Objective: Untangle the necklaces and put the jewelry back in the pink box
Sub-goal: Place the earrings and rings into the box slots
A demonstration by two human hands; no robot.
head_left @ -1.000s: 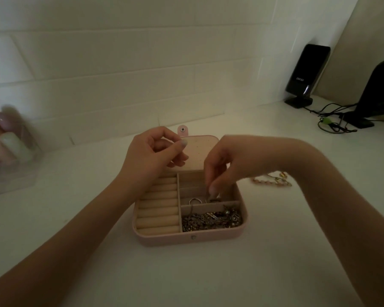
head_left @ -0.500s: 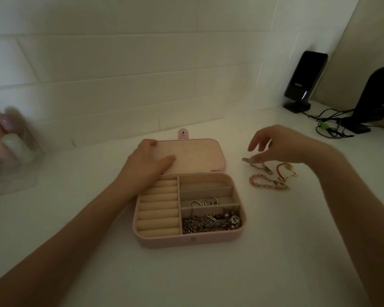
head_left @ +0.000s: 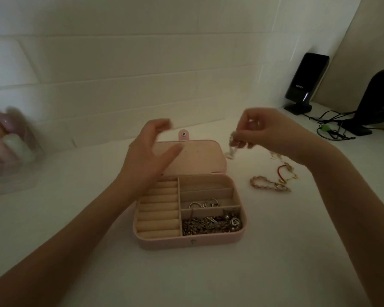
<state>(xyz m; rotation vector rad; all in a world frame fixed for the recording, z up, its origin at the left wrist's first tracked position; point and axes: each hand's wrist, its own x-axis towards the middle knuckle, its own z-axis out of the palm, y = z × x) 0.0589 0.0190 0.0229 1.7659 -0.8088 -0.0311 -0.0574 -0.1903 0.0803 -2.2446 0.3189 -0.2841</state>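
The pink box [head_left: 193, 242] lies open on the white table, lid flat behind it. Its front right compartment holds a heap of silver chains [head_left: 212, 224]; silver rings [head_left: 204, 204] lie in the compartment behind. My right hand [head_left: 268, 129] hovers right of the lid, pinching a pale beaded bracelet [head_left: 232, 147] that dangles from the fingers. My left hand [head_left: 149, 156] floats above the box's left rear corner, fingers spread, holding nothing. On the table to the right lie a pink beaded bracelet [head_left: 268, 183] and a red cord bracelet [head_left: 286, 171].
A clear case of pastel items [head_left: 7, 149] stands at the far left by the tiled wall. At the back right are a black speaker [head_left: 304, 80], a second black stand [head_left: 377, 100] and tangled cables [head_left: 333, 129].
My right hand has picked the pale bracelet off the table and lifted it. My left hand has risen off the lid and spread its fingers.
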